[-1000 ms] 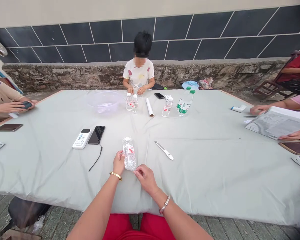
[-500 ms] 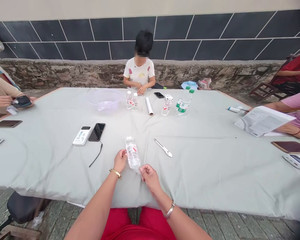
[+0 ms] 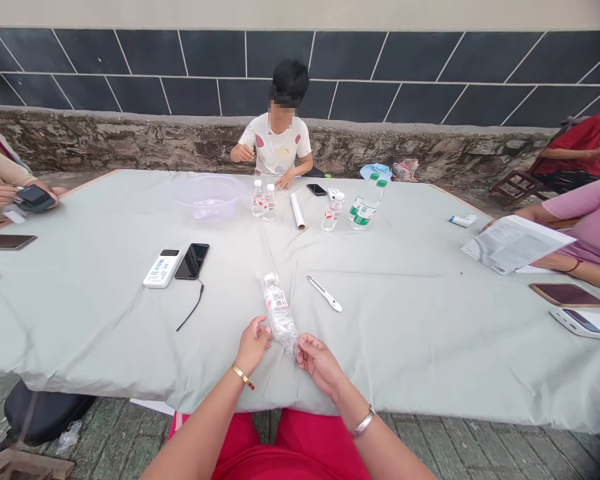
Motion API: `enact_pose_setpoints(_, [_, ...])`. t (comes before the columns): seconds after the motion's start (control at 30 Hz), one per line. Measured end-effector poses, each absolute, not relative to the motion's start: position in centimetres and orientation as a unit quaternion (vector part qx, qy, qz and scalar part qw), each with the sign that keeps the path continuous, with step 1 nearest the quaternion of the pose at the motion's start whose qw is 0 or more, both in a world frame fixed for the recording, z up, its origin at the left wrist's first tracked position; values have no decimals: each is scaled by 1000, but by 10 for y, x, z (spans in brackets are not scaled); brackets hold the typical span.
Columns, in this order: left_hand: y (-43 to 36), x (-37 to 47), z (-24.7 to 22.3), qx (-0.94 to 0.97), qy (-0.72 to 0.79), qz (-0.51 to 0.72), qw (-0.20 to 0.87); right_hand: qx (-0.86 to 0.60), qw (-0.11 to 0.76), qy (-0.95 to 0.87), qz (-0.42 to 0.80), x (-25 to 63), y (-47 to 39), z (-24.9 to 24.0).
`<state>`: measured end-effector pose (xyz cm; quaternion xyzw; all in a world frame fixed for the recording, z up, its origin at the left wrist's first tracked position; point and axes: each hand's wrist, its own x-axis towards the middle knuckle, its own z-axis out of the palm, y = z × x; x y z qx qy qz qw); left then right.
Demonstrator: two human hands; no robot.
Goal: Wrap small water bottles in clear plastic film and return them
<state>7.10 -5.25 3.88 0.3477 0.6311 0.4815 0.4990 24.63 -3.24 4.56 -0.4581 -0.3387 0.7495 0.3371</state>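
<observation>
A clear plastic bottle (image 3: 279, 303) with a white and red label lies tilted on the grey cloth in front of me. Clear plastic wrap covers it, bunched loosely at the near end. My right hand (image 3: 320, 360) pinches this plastic wrap (image 3: 295, 347) between thumb and fingers. Beside the bottle's left side is my left hand (image 3: 255, 343), its fingers loosely curved and apart, with nothing seen in them. A white utility knife (image 3: 325, 294) rests on the cloth to the right of the bottle.
A white power bank (image 3: 162, 269) and a black phone (image 3: 193, 261) lie left. Farther back are a clear basin (image 3: 180, 193), small bottles (image 3: 269, 203), a wrap roll (image 3: 297, 211) and green-capped bottles (image 3: 365, 212). A person (image 3: 283, 143) sits opposite; others sit at both sides.
The wrapped bottle has turned about its length and shifted slightly right and nearer. Both my hands have moved right with it. The person opposite has raised one hand.
</observation>
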Motion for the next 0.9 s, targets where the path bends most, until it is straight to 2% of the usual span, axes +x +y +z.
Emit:
enact_pose_setpoints(0.1, [-61, 76, 41, 361, 630, 438, 530, -416, 340, -331, 775, 252, -35, 44])
enact_pose_setpoints(0.3, [-55, 78, 39, 480, 695, 316, 433, -387, 288, -385, 787, 257, -35, 46])
enact_pose_setpoints(0.6, [-60, 76, 31, 396, 682, 385, 478, -408, 238, -469, 747, 253, -37, 49])
enact_pose_setpoints(0.77, [-66, 78, 34, 374, 643, 411, 527, -401, 249, -472, 744, 248, -36, 46])
enact_pose_setpoints(0.9, [-72, 80, 33, 388, 630, 438, 510, -386, 257, -448, 764, 245, -35, 46])
